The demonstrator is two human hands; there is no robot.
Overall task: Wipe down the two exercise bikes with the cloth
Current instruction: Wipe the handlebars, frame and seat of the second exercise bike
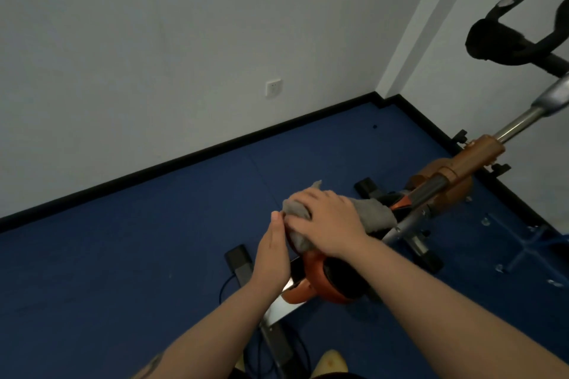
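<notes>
- Head view: the right hand (326, 224) was spread flat on the grey cloth (374, 212), fingers curled a bit over it, pressing it onto the seat (326, 283) of the bike (446, 175). Looked like a wiping stroke to me.
- The left hand (272, 252) sat edge-on against the seat's left side, fingers straight, thumb touching the cloth's edge. My guess is it was steadying the seat or keeping the cloth from sliding off.
- The cloth draped over the seat's front and trailed toward the orange frame.
- The bike stood on the blue floor (123, 255) near the room's far right corner, handlebars (508, 40) up at the right edge.
- Only one bike was in view, so I couldn't tell about the second.
</notes>
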